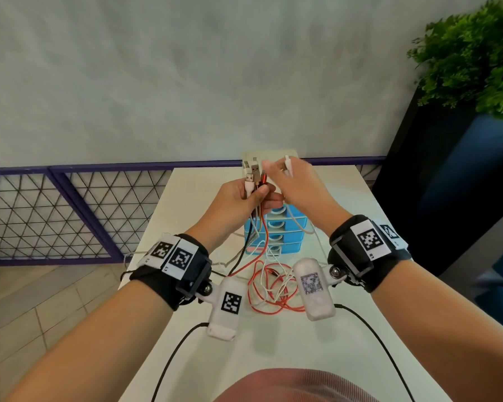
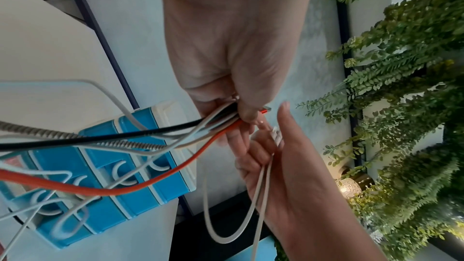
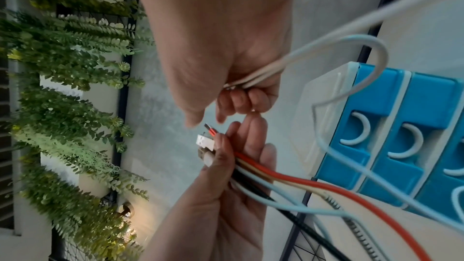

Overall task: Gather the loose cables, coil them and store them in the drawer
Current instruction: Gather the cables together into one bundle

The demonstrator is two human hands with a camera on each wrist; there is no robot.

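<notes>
My left hand (image 1: 256,195) grips a bundle of cable ends (image 1: 253,177) upright above the table: white, black, braided and red leads with USB plugs sticking out on top. Right beside it my right hand (image 1: 282,174) holds a white cable (image 1: 287,165) with its plug up. In the right wrist view the right hand's fingers (image 3: 241,100) curl round two strands of white cable (image 3: 258,76). The rest of the red and white cables (image 1: 273,288) lies tangled on the table. Behind stands a blue drawer unit (image 1: 282,227) with all drawers pushed in.
The white table (image 1: 273,349) is narrow, with its left edge over a tiled floor. A purple mesh railing (image 1: 70,204) runs along the back left. A dark planter with green foliage (image 1: 471,59) stands at the right. Black camera leads trail off both wrists.
</notes>
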